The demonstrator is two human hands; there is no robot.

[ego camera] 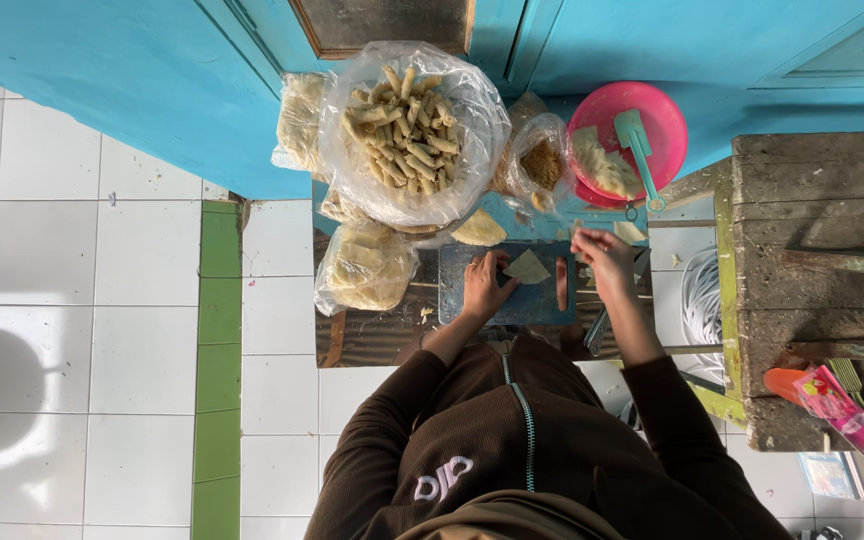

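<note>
1. The wrapper sheet (529, 266) is a thin, pale yellow piece, roughly triangular, lying flat near the middle of the blue board (472, 300). That board is my landmark for everything else.
2. Left hand (485, 284) rests on the board with its fingertips on the wrapper's left edge, pinning it down. Fingers look loosely together, though they're too small to be sure.
3. Right hand (604, 260) hovers just off the board's right side, fingers curled in as if pinching something tiny. I can't tell what, if anything.
4. 1 reddish sausage piece (561, 283) lies on the board right of the wrapper, not touching it.
5. What could go wrong: the sheet looks thin, so a hard press or tug from the left fingertips could probably tear it. The sausage could also roll off the board's right edge if bumped.
6. Beyond the board: a big clear bag of finished rolls (407, 135), a pink bowl (664, 118) with a teal spatula (638, 152), and a spare wrapper (478, 229). Left of the board sits a bagged stack of wrappers (362, 268).
</note>
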